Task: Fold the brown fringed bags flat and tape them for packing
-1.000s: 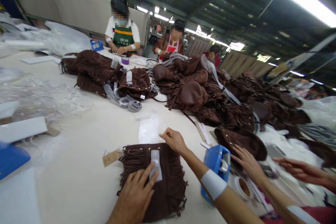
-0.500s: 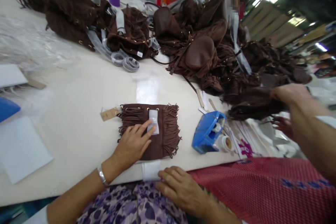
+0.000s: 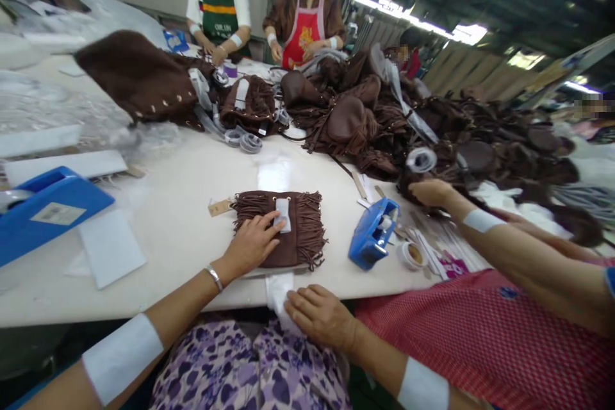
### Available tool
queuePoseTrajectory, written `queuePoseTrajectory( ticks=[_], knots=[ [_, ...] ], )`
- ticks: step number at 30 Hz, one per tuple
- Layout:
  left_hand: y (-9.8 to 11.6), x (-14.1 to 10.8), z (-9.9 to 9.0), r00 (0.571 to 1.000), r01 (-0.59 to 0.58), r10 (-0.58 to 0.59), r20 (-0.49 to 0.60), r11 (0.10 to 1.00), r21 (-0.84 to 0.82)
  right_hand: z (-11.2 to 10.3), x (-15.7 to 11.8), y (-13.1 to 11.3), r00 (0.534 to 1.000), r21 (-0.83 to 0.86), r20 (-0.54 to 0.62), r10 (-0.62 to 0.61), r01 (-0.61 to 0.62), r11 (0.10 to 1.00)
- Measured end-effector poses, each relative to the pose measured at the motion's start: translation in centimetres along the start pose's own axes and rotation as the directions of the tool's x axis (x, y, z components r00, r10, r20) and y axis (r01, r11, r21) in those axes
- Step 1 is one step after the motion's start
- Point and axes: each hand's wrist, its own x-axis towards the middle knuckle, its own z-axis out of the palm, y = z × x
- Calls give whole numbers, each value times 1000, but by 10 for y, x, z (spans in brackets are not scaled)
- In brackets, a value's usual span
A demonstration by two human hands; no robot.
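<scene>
A dark brown fringed bag (image 3: 283, 250) lies flat on the white table (image 3: 187, 205). My left hand (image 3: 254, 240) rests on it with fingers extended, fingertips touching the pale wrapping (image 3: 283, 214) near its top edge. A tan tag (image 3: 220, 207) pokes out at the bag's left. Below the bag, a thin white sheet (image 3: 280, 295) hangs over the table edge. My right hand (image 3: 321, 317) grips that sheet near my lap, fingers curled over it; its thumb is hidden.
A blue tape dispenser (image 3: 372, 234) and a tape roll (image 3: 413, 255) stand at the right. Another blue dispenser (image 3: 57, 211) and a white card (image 3: 113, 246) are left. Brown bags (image 3: 350, 118) are heaped behind. A co-worker's arm (image 3: 504, 230) reaches in from the right.
The view has lifted, showing more of the people across the table. My right hand has drawn the white sheet down off the edge, crumpling it. A bag at the far left has been raised.
</scene>
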Motion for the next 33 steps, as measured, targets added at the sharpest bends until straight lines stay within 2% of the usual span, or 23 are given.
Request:
queuePoseTrajectory(
  ticks=[2,4,6,8,12,15,19,22,26,30,33],
  knots=[
    [1,0,-1,1000,-4,4,-2,1000,5,-4,4,-4,999,54,-18,38,-37,998],
    [1,0,-2,1000,-7,7,-2,1000,5,-2,7,-8,986,171,-65,152,-139,976],
    [1,1,-3,1000,-9,9,-2,1000,2,4,8,-13,945,311,-103,310,-266,913],
    [0,2,-4,1000,-10,10,2,1000,-4,12,7,-16,913,367,-105,394,-332,869],
    [-3,5,-5,1000,-18,19,20,1000,-17,22,1,-18,957,238,-86,276,-249,939],
    [-5,6,-4,999,-31,32,35,999,-23,22,-3,-17,973,222,-71,220,-200,954],
    [-5,6,-4,999,-33,34,40,999,-15,15,-5,-11,977,240,-49,205,-188,952],
    [-5,5,-4,999,-30,30,43,1000,-6,2,-3,-3,989,175,57,133,-141,974],
    [-4,5,-4,998,-34,34,50,999,-1,-19,6,7,962,68,258,91,-112,991],
    [-3,5,-4,998,-37,37,55,999,1,-25,15,13,937,1,311,161,-170,985],
    [-3,5,-4,998,-35,34,60,999,2,-24,18,17,909,23,378,176,-199,980]
  ],
)
